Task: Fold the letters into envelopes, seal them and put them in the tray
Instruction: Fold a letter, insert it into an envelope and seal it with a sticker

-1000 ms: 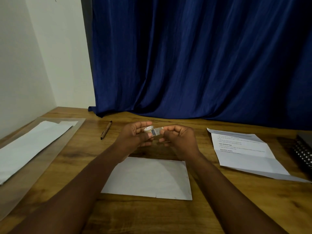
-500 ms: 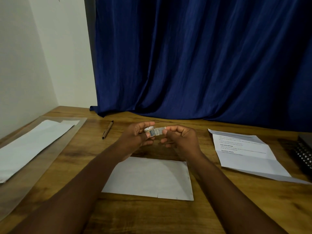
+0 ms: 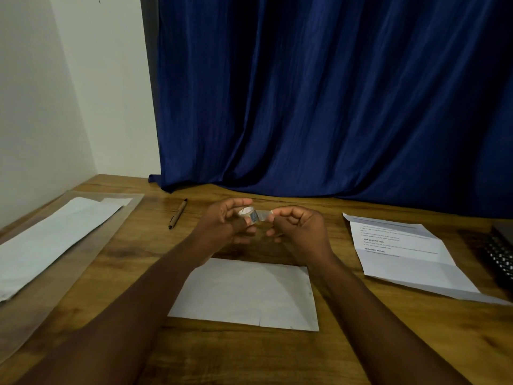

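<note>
Two hands above envelope (image 3: 244, 294) far edge, left hand (image 3: 222, 226) gripping tape roll (image 3: 248, 215), right hand (image 3: 298, 227) pinching its tape end (image 3: 265, 215)

I am drawing my right hand (image 3: 298, 227) a little further away from my left hand (image 3: 224, 226), so the clear strip of tape (image 3: 263, 215) pinched at my right fingertips is running out longer from the tape roll (image 3: 248, 214) than it was a second ago. My left hand is turning the roll slightly as the strip comes off, with a printed patch of the roll now facing me. My head is also tilting down a touch, so both hands are sitting a bit higher over the envelope (image 3: 247, 294) than before.
</note>
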A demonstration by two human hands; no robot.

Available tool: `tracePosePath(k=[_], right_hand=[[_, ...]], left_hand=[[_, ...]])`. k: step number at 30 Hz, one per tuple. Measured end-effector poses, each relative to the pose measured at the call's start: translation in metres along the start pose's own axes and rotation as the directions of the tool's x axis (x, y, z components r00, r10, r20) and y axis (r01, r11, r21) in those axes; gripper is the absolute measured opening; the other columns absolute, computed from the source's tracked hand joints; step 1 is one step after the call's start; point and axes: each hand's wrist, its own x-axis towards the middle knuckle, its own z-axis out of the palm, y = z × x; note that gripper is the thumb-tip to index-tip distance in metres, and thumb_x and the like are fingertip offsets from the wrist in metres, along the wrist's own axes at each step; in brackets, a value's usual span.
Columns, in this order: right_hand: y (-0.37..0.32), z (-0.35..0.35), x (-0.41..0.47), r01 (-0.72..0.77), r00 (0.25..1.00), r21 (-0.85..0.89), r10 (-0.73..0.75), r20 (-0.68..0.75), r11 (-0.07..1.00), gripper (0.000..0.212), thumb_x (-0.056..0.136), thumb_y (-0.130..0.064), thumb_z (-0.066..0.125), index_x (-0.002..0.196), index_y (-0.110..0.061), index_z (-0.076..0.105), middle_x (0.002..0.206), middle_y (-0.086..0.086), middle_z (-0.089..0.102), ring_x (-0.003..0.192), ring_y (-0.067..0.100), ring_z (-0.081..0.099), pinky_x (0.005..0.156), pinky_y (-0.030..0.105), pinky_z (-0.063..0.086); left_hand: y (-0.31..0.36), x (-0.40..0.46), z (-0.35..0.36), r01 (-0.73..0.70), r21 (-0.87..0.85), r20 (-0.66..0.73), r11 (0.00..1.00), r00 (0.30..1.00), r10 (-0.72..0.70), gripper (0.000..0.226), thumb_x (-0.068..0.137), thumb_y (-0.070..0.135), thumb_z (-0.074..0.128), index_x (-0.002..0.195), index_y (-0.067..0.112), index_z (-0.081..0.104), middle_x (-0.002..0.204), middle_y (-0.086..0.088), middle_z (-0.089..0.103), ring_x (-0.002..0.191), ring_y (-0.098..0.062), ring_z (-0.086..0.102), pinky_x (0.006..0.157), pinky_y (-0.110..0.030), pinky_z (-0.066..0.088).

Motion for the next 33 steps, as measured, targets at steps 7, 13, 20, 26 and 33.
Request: tracePosePath(k=[7,13,20,26,33], right_hand=[[0.015,-0.003,-0.004,0.397,0.917,-0.443,-0.332,0.220,0.804,0.017,0.090,-0.021,0.075,0.105,-0.028,0.079,0.098,-0.015,0.078,0.089,-0.001,0.072,0.078,0.021,0.060],[0.011,-0.004,-0.006,0.597,0.797,-0.579,-0.496,0.345,0.556,0.026,0.094,-0.038,0.062,0.114,-0.028,0.077,0.110,-0.015,0.077,0.096,-0.002,0.069,0.078,0.020,0.059],[0.010,-0.001,-0.006,0.625,0.771,-0.613,-0.508,0.385,0.484,0.022,0.095,-0.029,0.070,0.116,-0.028,0.076,0.114,-0.011,0.076,0.099,0.002,0.069,0.081,0.021,0.059],[0.008,-0.002,-0.005,0.638,0.759,-0.599,-0.527,0.383,0.484,0.030,0.097,-0.040,0.058,0.117,-0.028,0.076,0.113,-0.011,0.077,0.099,0.003,0.071,0.081,0.028,0.061],[0.011,0.001,-0.004,0.597,0.796,-0.513,-0.532,0.287,0.617,0.028,0.094,-0.037,0.064,0.118,-0.026,0.076,0.112,-0.012,0.077,0.100,0.000,0.071,0.079,0.028,0.062]], left_hand=[[0.009,-0.001,0.003,0.105,-0.383,-0.007,0.918,0.993,-0.117,0.027,0.097,-0.001,0.058,0.123,0.004,0.061,0.117,-0.018,0.072,0.106,-0.030,0.072,0.089,-0.039,0.062],[0.012,-0.001,0.005,0.134,-0.451,-0.043,0.882,0.984,-0.171,0.017,0.094,0.006,0.065,0.110,0.005,0.062,0.109,-0.017,0.071,0.095,-0.024,0.074,0.082,-0.034,0.063],[0.010,-0.002,0.004,0.176,-0.341,-0.036,0.923,0.979,-0.200,0.023,0.104,0.014,0.052,0.125,0.010,0.059,0.114,-0.020,0.074,0.103,-0.035,0.072,0.080,-0.043,0.063],[0.012,-0.004,0.004,0.128,-0.324,-0.022,0.937,0.990,-0.142,0.028,0.096,0.010,0.065,0.123,0.006,0.063,0.115,-0.019,0.074,0.102,-0.028,0.073,0.080,-0.036,0.063],[0.012,-0.005,0.005,0.132,-0.367,-0.019,0.921,0.989,-0.149,0.025,0.099,0.008,0.061,0.123,0.002,0.063,0.113,-0.021,0.074,0.095,-0.026,0.075,0.073,-0.032,0.063]])
